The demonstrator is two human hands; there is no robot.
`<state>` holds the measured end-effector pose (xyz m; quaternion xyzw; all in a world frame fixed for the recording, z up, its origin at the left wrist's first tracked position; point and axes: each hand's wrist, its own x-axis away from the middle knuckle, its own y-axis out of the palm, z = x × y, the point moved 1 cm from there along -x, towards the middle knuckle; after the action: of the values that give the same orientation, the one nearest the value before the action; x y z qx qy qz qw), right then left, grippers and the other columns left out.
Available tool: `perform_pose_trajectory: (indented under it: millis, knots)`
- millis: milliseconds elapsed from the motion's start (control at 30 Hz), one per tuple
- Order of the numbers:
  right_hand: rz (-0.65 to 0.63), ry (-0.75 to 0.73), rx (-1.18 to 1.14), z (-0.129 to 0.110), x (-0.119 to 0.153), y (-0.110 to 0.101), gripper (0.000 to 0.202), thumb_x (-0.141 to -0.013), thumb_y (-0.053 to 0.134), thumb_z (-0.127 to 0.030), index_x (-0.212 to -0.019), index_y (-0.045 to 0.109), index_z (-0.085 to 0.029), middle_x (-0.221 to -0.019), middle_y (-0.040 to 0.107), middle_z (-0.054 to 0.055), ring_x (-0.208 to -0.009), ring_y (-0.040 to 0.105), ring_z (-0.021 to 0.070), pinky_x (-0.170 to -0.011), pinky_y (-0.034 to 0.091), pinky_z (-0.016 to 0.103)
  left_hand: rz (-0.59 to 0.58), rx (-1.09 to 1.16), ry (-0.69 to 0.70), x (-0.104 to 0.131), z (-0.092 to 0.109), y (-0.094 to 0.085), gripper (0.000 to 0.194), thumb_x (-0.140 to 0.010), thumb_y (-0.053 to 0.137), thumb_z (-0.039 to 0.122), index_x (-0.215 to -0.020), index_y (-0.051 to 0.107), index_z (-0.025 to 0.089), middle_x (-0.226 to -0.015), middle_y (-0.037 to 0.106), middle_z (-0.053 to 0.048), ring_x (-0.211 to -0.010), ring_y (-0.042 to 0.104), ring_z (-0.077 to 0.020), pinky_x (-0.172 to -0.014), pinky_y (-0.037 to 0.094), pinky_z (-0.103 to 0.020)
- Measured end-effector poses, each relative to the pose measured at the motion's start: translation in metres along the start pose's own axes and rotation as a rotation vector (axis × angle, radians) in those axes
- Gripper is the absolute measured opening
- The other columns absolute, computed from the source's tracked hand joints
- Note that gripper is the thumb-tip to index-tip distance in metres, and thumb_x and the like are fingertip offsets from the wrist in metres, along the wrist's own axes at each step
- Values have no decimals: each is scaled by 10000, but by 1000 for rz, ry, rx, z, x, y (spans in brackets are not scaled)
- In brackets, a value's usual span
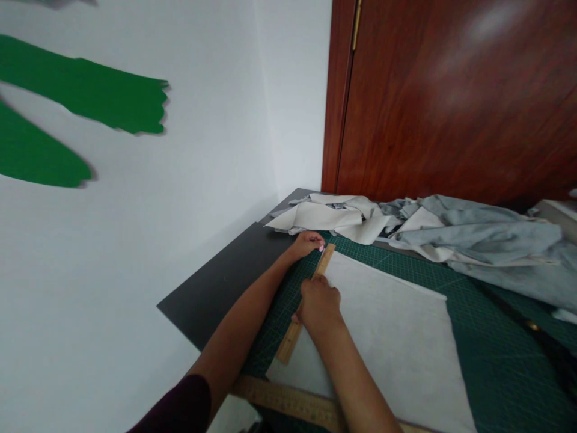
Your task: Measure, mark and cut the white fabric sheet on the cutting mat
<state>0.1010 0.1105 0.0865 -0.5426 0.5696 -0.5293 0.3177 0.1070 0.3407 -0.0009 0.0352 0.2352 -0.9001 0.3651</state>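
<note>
On a dark counter [205,282], a green gridded mat [500,355] is bearing a pale cloth [401,331], with a short wooden ruler [288,346] lying along the cloth's left edge. The right hand [319,304] is bearing on the ruler's middle with bent fingers, their spread hard to tell, while the left hand [306,243] is pinching a small pink piece [321,248] in narrow fingers beside the far end. Good control is probably calling for firm, even pressure on the wood and smooth cloth beneath.
</note>
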Motion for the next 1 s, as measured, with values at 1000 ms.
perform_pose_trajectory:
  millis: [1000]
  knots:
    - [-39,-51,143,4,4,1,398,-985,677,-396,-1324,625,-194,-1354,636,107,-1152,655,273,-958,570,506,342,-120,-96,235,85,-8,206,-886,654,360,-793,689,180,-788,675,-39,-818,625,-198,-874,523,-373]
